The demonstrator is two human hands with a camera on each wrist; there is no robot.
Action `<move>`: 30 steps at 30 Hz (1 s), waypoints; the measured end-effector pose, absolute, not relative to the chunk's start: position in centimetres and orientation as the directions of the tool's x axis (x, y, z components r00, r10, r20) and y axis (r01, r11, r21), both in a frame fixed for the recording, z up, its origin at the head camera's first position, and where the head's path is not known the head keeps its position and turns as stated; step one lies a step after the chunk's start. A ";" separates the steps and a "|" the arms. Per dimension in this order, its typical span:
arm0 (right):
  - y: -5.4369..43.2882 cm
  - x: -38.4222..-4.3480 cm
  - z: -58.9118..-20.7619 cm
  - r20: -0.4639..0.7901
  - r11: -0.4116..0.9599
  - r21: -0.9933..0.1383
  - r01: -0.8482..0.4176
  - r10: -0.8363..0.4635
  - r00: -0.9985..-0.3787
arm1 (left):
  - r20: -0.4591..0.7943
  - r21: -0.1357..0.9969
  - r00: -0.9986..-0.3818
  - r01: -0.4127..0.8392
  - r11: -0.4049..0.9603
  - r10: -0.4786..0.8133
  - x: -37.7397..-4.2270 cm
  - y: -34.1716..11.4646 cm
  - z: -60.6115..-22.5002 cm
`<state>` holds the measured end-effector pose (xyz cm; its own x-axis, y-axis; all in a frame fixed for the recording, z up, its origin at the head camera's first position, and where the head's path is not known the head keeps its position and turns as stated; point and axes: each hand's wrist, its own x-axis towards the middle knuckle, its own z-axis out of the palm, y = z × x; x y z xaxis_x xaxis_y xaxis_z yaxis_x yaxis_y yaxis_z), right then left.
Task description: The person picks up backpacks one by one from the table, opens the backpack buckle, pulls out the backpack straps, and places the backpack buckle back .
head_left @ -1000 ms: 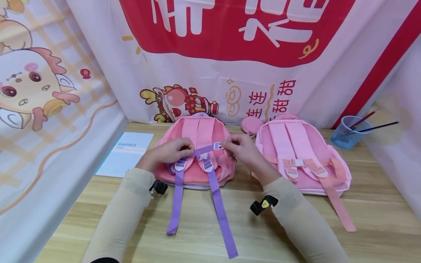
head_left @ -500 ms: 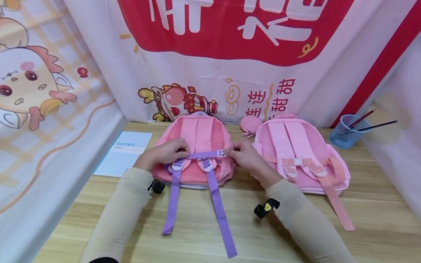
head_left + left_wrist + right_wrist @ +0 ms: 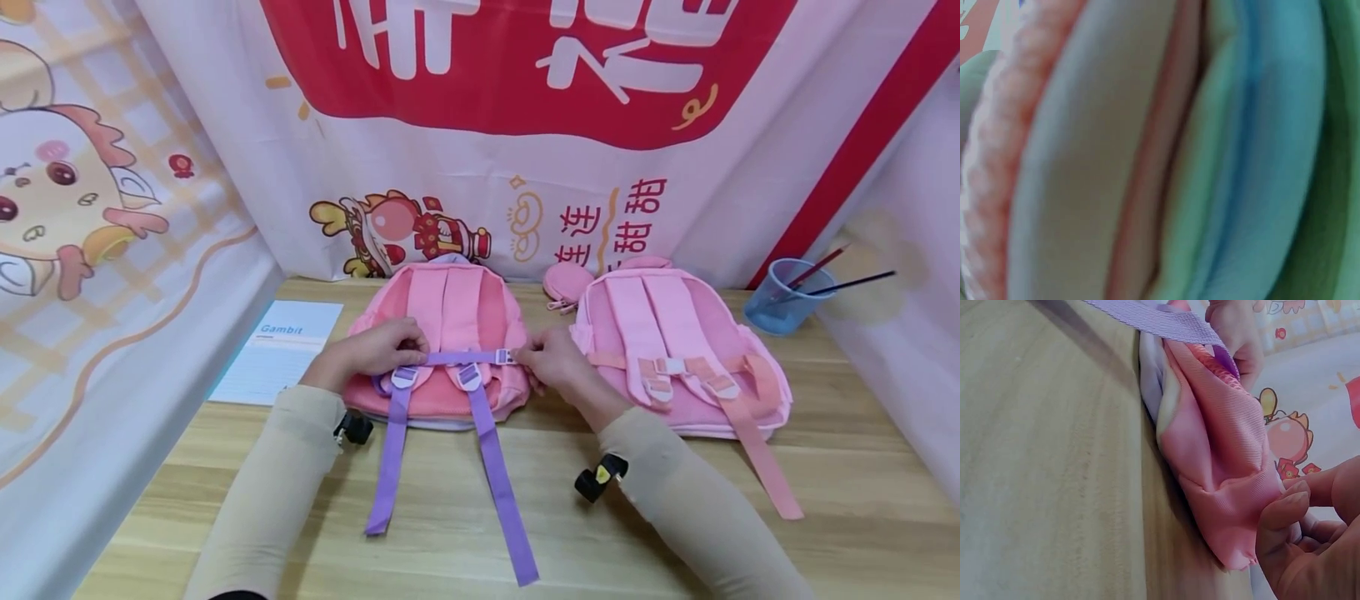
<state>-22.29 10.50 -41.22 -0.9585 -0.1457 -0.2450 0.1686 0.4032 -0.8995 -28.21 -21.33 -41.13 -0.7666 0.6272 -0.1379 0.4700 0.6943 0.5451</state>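
Observation:
A pink backpack (image 3: 480, 292) lies with its shoulder straps facing up, and purple webbing tails trail toward me. Across it runs a purple chest strap (image 3: 459, 358), stretched between both hands. At its left end, my left hand (image 3: 381, 348) pinches the webbing. My right hand (image 3: 558, 362) holds the other end at the white buckle (image 3: 505, 357); its thumb and finger meet, though the fingertips partly hide what is between them. The right wrist view shows the backpack's pink side (image 3: 1216, 444) beside the curled right fingers. The left wrist view is filled by blurred, close fabric (image 3: 1085, 162).
To the right lies a second pink backpack (image 3: 705, 312) with salmon straps and a round pink pouch (image 3: 567, 282). A blue cup (image 3: 782, 300) with two pencils stands at the back right. A notebook (image 3: 281, 350) lies left on the wooden table (image 3: 442, 500).
The chest strap has come down from a slant to nearly level across the backpack. My right hand has lowered with the buckle; the left hand has barely moved.

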 end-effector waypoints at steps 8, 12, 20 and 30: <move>10.4 -22.2 -41.9 -0.276 0.387 -0.897 0.215 -0.111 -0.955 | -0.128 0.569 -0.791 0.436 0.697 0.599 -28.1 -21.3 -41.4; 10.4 -22.2 -42.0 -0.288 0.384 -0.895 0.228 -0.106 -0.952 | -0.135 0.572 -0.795 0.424 0.702 0.591 -28.1 -21.4 -41.5; 10.3 -22.1 -42.0 -0.304 0.398 -0.884 0.243 -0.096 -0.948 | -0.113 0.578 -0.793 0.437 0.689 0.598 -28.1 -21.3 -41.7; 10.2 -22.2 -42.1 -0.328 0.357 -0.891 0.281 -0.076 -0.942 | -0.102 0.578 -0.799 0.438 0.689 0.593 -27.9 -21.4 -41.7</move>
